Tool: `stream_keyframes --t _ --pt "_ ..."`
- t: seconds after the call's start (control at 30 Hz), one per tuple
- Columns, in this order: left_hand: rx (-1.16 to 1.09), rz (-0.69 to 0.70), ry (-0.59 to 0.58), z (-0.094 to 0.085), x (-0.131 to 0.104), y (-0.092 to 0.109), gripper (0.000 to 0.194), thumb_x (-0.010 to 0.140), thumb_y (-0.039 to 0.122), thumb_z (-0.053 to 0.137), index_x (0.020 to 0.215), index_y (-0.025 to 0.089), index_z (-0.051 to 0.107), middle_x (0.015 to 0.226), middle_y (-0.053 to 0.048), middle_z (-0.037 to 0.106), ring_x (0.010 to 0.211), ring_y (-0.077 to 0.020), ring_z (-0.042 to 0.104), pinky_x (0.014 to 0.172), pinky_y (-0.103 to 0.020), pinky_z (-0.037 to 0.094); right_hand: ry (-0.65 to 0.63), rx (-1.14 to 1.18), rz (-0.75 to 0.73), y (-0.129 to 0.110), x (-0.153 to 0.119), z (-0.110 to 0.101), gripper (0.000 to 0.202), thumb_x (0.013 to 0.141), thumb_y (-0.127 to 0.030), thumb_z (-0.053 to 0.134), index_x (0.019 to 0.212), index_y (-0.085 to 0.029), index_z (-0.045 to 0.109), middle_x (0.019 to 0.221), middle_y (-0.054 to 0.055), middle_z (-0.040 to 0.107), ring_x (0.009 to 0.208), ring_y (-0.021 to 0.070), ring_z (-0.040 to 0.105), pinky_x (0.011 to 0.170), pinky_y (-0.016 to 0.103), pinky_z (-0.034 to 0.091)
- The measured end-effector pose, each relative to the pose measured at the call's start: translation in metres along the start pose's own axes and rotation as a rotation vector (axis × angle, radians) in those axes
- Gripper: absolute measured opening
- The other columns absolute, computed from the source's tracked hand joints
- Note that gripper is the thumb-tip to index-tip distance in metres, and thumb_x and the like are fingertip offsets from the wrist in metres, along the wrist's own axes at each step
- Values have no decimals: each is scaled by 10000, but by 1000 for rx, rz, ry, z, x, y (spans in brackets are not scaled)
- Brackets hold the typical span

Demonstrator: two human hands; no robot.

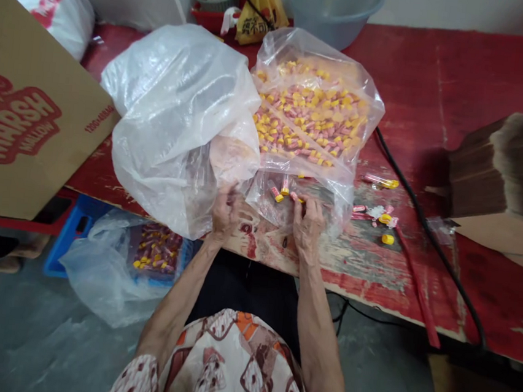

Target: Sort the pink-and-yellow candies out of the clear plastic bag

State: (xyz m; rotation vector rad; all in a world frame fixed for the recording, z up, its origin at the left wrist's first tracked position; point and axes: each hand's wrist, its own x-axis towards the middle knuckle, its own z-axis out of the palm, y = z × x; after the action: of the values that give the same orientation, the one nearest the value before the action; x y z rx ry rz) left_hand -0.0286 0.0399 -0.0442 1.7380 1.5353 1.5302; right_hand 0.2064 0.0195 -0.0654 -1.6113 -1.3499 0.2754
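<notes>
We see the right hand (pixel 308 225) pinching a small pink tube with a yellow cap (pixel 294 196) at the fingertips, just above the front edge of a worn red-painted wooden table (pixel 406 80). Two more pink tubes with yellow caps (pixel 277 194) lie just beside it, on the clear plastic at the mouth of a large clear plastic bag (pixel 322 46) full of the same tubes. The left hand (pixel 226 211) is at the edge of a bulky translucent white plastic bag (pixel 172 107); it is blurred, so we cannot tell whether its fingers grip the plastic.

At our left, a brown cardboard carton (pixel 40 138) reads "MARSH MALLOW" in red, with a smaller red line beginning "1200"; the word above is partly cut off. Behind it, a white plastic sack (pixel 52 9) bears red printing we cannot make out. At the back, a yellow plastic bag (pixel 256 10) carries black Chinese characters, near a grey-blue plastic basin (pixel 337 15). To the right, a loose yellow cap (pixel 387 239) lies near a black cable (pixel 402 177). Below the table edge, more tubes sit in a blue plastic crate (pixel 59 250).
</notes>
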Motion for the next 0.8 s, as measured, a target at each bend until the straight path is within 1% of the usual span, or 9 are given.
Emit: stream_keyframes --t 0.07,0.13,0.2,0.3,0.4,0.5,0.57,0.73,0.8 --pt "-93 -90 -178 15 -5 9 401 1065 577 700 1277 238 741 1101 -75 759 982 -215 733 898 -332 614 -25 36 18 -2 1 -2 425 1169 -528 487 1119 -226 782 1149 141 792 1095 282 720 1021 428 578" --pt "-161 -201 -307 23 -5 14 376 1039 553 736 1237 234 755 1004 -43 745 858 -177 696 796 -286 594 -40 104 52 -4 4 -6 412 1145 -543 509 1100 -232 776 1145 133 794 1091 281 718 1025 433 585" --pt "-218 -304 -352 24 -2 16 394 1014 561 756 1220 225 761 922 -13 710 748 -142 634 683 -243 556 -81 220 117 -8 6 -12 399 1114 -563 542 1113 -239 775 1125 107 796 1005 263 717 975 418 599" --pt "-306 -422 -395 16 3 19 445 980 591 772 1232 224 764 832 25 639 649 -118 564 569 -213 514 -249 443 248 -15 8 -18 394 1062 -603 621 1143 -255 786 1085 57 791 838 211 688 835 363 596" --pt "-383 -440 -527 9 8 25 456 945 608 802 1180 218 777 859 10 683 700 -128 632 602 -213 557 -481 582 316 -22 6 -18 384 999 -626 711 1090 -262 795 993 19 775 763 178 669 765 324 575" --pt "-421 -421 -630 6 10 29 443 926 612 828 1103 210 773 928 -21 746 804 -151 706 663 -217 597 -603 614 314 -28 2 -15 381 972 -634 752 1041 -260 782 934 3 755 755 170 673 754 315 569" --pt "-420 -446 -628 7 10 28 450 928 621 825 1106 213 763 919 -17 735 778 -147 695 630 -212 593 -591 639 326 -29 2 -14 381 963 -635 773 1046 -263 758 970 6 757 792 173 685 763 315 583" --pt "-407 -524 -442 12 4 25 478 937 651 788 1149 226 738 808 26 626 634 -126 605 509 -209 542 -400 675 378 -25 8 -16 413 928 -643 814 1044 -264 702 964 5 736 812 169 673 748 296 592" --pt "-394 -473 -468 14 4 27 453 931 629 805 1106 216 745 810 17 649 653 -125 619 538 -206 542 -460 661 389 -25 8 -18 412 919 -640 823 1001 -255 698 911 -4 717 769 159 651 708 282 573"
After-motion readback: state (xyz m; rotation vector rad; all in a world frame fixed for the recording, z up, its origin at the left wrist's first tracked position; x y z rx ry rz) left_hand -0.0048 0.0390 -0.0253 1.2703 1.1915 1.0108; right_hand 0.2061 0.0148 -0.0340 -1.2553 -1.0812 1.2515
